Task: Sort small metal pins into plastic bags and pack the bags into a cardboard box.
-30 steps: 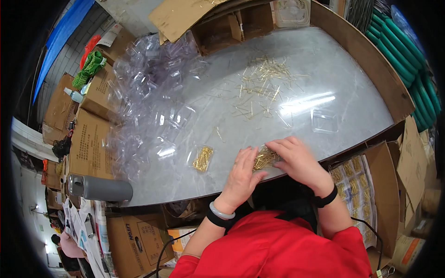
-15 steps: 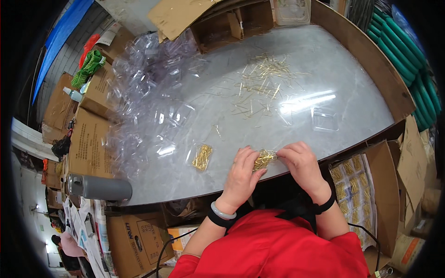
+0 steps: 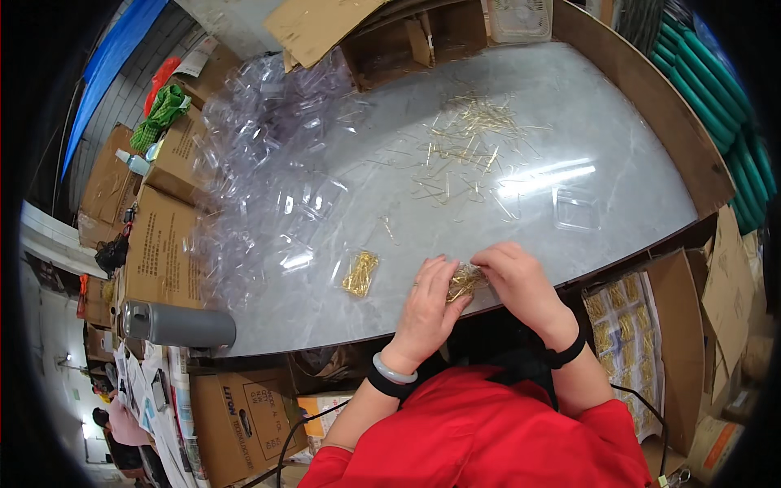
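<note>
Close to the table's near edge, a bundle of gold wire hooks is held between my hands. My left hand grips it from the left with thumb and fingers. My right hand is closed at its right end, its fingertips bent over the hooks. Whether a clear case surrounds the bundle is hard to make out. Left of my left hand lies a small clear plastic box filled with similar gold hooks. Farther off, loose gold hooks are scattered in a heap, and a clear plastic box lies to their right.
Clear plastic boxes are heaped over the table's left side. A grey bottle lies at the near left corner. Cardboard dividers and a white basket stand at the back. Below right, an open carton holds rows of gold-filled packs.
My right hand has shifted slightly up and left over the bundle, its fingers more bent. My left hand keeps its grip. The whole view has moved a little.
</note>
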Available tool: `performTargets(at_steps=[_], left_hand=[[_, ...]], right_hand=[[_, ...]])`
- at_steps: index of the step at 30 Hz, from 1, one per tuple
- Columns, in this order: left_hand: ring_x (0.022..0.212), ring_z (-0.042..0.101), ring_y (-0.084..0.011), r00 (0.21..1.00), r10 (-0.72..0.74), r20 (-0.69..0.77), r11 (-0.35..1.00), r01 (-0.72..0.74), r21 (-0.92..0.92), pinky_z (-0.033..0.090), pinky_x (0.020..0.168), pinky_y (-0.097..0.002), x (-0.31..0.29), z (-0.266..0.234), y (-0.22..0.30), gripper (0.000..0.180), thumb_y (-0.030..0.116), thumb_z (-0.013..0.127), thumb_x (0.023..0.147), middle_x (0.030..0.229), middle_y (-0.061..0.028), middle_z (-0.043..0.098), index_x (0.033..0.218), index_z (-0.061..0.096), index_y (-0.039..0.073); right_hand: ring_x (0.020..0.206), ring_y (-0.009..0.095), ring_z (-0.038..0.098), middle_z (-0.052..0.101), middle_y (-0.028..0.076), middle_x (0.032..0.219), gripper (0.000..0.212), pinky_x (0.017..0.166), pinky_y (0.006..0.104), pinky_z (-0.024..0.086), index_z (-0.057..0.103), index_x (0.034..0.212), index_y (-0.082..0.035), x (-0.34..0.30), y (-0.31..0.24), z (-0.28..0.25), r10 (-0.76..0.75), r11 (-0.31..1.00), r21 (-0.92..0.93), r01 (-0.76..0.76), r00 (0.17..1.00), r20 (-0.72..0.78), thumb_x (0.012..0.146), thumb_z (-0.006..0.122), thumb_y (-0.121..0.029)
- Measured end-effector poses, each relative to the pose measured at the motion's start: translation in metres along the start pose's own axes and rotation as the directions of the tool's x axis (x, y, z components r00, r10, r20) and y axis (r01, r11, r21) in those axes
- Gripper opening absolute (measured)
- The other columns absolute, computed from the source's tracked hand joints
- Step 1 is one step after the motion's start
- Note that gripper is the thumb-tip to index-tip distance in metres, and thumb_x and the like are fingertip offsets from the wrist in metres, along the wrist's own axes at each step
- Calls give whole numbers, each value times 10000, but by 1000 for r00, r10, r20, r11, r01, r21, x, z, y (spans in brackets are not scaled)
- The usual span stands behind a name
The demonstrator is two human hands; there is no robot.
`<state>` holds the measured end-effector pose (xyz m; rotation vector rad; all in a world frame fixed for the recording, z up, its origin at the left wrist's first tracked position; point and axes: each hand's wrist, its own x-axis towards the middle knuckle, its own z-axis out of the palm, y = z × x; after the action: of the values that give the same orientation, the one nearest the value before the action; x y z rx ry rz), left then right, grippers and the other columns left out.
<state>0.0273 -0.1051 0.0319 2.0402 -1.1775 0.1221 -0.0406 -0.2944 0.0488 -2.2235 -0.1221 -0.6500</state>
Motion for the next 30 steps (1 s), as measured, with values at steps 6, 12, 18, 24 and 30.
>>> performTargets(at_steps=[6,12,18,24,30], left_hand=[[1282,517,-428,1000,-19,-25,1000,20,17,411,1111,-496,0,3,3,579,75,763,837,1325,-245,557,1350,510,-15],[1266,524,-425,999,15,-32,998,-13,57,402,1122,-531,-2,4,-1,545,123,767,848,1290,-227,564,1319,530,-14],[1253,529,-423,999,9,-48,998,-6,66,401,1123,-534,-1,7,0,506,118,752,857,1267,-213,571,1299,545,-16],[1250,529,-423,999,13,-40,997,-10,78,403,1124,-529,-2,5,2,491,114,754,854,1272,-208,565,1285,559,-17],[1271,507,-428,1000,19,-7,996,-18,90,393,1132,-537,-3,5,0,507,82,727,858,1300,-216,531,1308,523,-28]], right_hand=[[947,359,644,684,158,982,245,807,418,531,662,1093,-22,-6,-8,8,21,992,128,-23,1000,20,860,629,46],[1064,342,593,671,93,1104,333,923,440,474,653,1155,-44,-13,-11,-9,48,996,-75,-50,998,-29,835,733,-92],[959,313,614,690,88,1035,356,863,433,475,665,1129,-53,-21,-13,6,10,986,-165,-15,1000,-27,785,757,-59],[926,309,658,707,102,981,306,843,404,512,676,1093,-50,-14,-8,7,48,998,-25,-50,995,-83,801,690,39],[1214,341,573,653,158,1230,340,1069,508,400,617,1250,-29,-13,-10,10,-50,966,-252,59,998,41,916,637,-92]])
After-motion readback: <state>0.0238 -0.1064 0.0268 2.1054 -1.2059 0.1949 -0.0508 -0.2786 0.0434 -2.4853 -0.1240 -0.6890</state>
